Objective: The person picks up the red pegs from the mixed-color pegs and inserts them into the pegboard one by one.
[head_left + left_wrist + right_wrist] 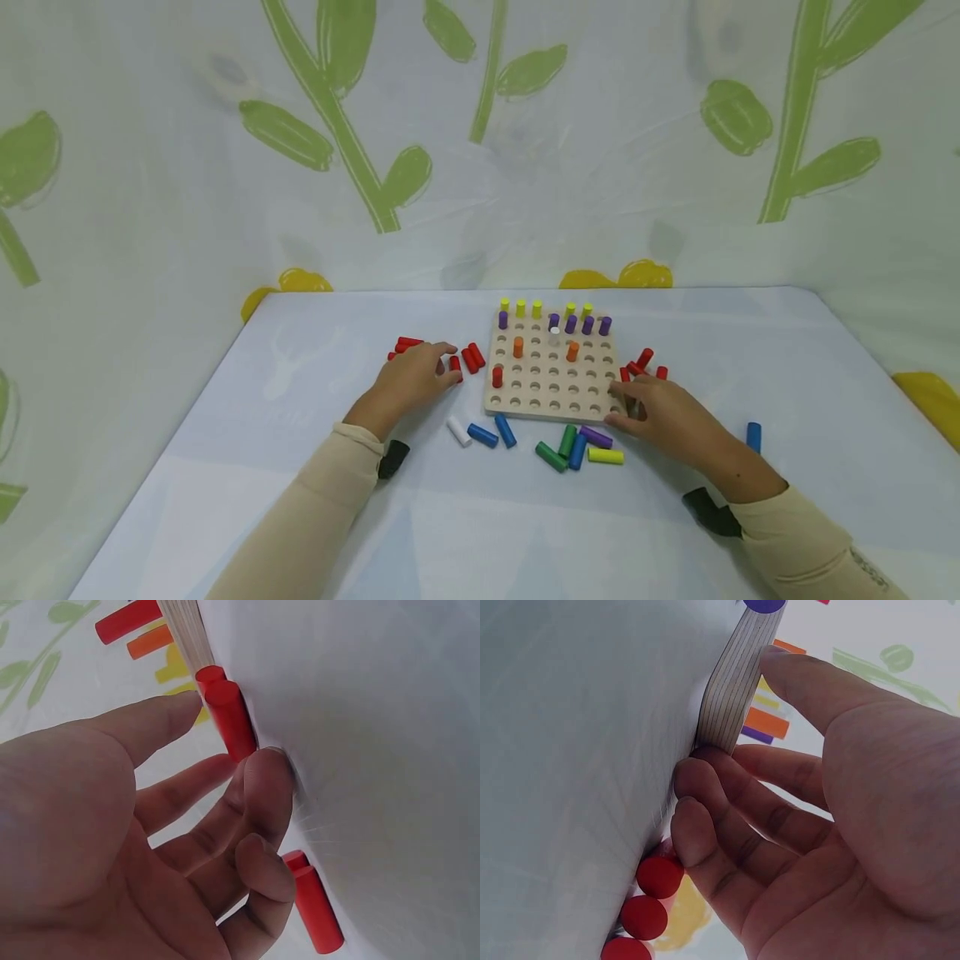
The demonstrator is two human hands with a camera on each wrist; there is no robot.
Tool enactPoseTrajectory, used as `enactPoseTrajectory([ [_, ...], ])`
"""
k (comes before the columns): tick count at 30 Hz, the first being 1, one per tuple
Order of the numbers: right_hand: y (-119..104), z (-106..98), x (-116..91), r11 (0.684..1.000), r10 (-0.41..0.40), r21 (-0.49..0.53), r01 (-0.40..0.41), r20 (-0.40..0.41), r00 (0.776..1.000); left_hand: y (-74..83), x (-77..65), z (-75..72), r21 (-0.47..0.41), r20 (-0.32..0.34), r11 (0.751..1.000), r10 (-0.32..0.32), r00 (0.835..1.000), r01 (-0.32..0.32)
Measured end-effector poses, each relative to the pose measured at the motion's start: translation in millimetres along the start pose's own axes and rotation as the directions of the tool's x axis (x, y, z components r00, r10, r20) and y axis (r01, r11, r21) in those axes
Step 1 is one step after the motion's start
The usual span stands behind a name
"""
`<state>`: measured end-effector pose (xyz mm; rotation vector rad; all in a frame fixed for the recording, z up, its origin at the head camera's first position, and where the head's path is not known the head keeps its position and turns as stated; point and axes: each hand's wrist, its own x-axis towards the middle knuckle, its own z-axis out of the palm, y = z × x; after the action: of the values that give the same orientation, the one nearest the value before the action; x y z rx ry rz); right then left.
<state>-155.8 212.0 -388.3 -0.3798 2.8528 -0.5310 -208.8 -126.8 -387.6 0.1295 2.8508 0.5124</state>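
Note:
A wooden pegboard lies on the table with yellow, purple, orange, white and red pegs standing in some holes. To its left, my left hand reaches palm inward around an upright red peg. Its thumb and fingers are spread on either side of that peg, with a gap at the thumb. My right hand holds the board's near right corner. In the right wrist view, the thumb lies along the layered board edge and the curled fingers sit low at its corner.
Red pegs lie between the left hand and the board, with more behind that hand. Other red pegs lie beside the right hand. Loose blue, green, white, purple and yellow pegs are in front. One blue peg lies far right.

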Motion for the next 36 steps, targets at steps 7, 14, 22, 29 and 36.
enactPoseTrajectory([
  [7, 0.5, 1.8, 0.0, 1.000, 0.004, 0.003, -0.004, 0.003, 1.000, -2.8, 0.3, 4.9, -0.009, -0.018, 1.000, 0.015, 1.000, -0.015],
  [14, -0.4, 4.2, -1.1, 1.000, 0.012, 0.022, -0.012, 0.006, 1.000, -4.1, -3.1, 8.5, 0.007, -0.026, 1.000, 0.005, 1.000, -0.004],
  [22, -2.6, 2.3, -4.1, 1.000, 0.020, 0.016, -0.020, -0.020, 1.000, -3.4, -4.4, 7.5, -0.009, -0.041, 1.000, 0.013, 0.999, -0.014],
  [29, -3.4, 2.6, -6.1, 1.000, 0.016, 0.024, -0.015, -0.032, 0.999, -2.2, -6.3, 8.7, -0.011, -0.049, 1.000, 0.007, 0.999, -0.007],
  [36, -3.5, 2.3, -5.6, 1.000, 0.009, 0.010, -0.008, -0.038, 0.999, -2.8, -6.2, 8.4, -0.005, -0.057, 1.000, 0.015, 0.998, -0.016],
])
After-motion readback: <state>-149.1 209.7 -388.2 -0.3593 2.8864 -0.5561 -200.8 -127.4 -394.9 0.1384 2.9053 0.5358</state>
